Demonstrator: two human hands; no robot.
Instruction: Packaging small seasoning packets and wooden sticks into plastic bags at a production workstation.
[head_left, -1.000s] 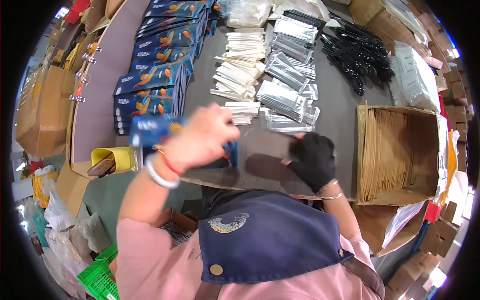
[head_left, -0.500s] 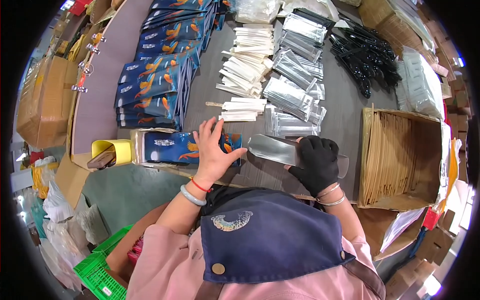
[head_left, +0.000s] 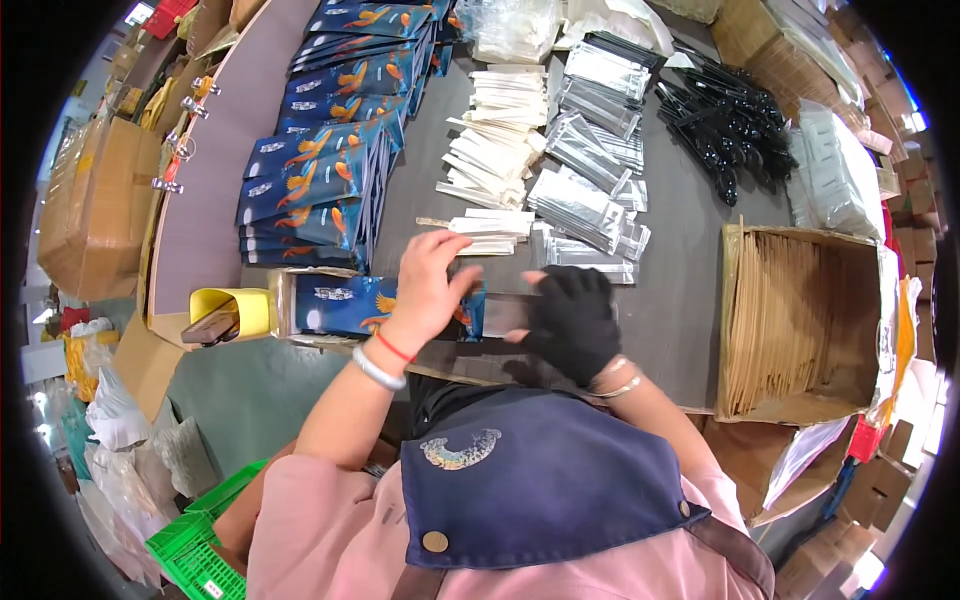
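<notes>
1. Head view: the step in hand looks like bringing a grey plate (head_left: 505,315) to the right-hand end of a blue packet (head_left: 345,303); blur hides whether its tip is inside the packet.
2. By my judgement, the next move calls for steadying that end of the packet and keeping the plate level and in line with it.
3. The packet lies flat in a narrow cardboard tray (head_left: 283,302) along the near edge of the tabletop (head_left: 670,310), left of its middle.
4. The left hand (head_left: 425,290) is over the packet's right part, thumb and fingers parted, nothing seen between them; whether the palm touches the packet I cannot tell.
5. The right hand (head_left: 572,322), in a black glove, appears to grasp the plate between thumb and fingers, just beside the packet's right end.
6. Beyond the hands, toward the far edge, lie white slips (head_left: 490,150) and silver packets (head_left: 580,205); an open carton (head_left: 845,320) stands at the near right corner.
</notes>
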